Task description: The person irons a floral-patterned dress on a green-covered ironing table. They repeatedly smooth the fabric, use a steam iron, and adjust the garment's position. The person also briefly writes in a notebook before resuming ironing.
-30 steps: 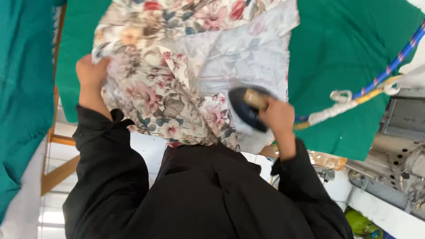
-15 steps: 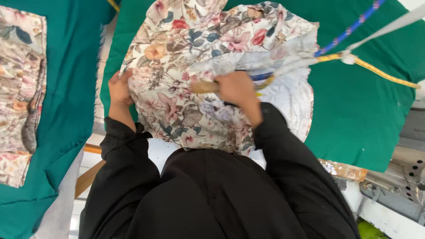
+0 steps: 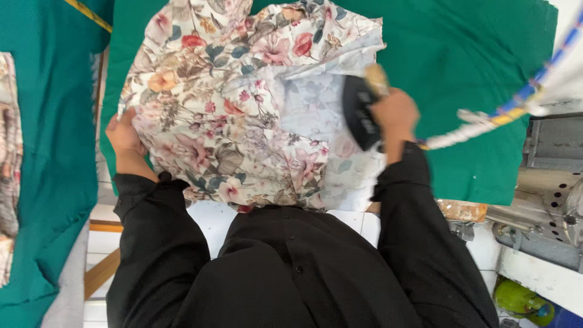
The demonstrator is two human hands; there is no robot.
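Floral fabric, soft, light and easily creased, lies on the green padded board; left hand pinches its near-left edge, right hand clasps the iron.

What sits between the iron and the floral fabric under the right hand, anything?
Nothing visible. The right hand grips the iron, which sits directly on the pale turned-over part of the floral fabric; the left hand holds the fabric's edge.

Garment workshop, green pressing table, iron
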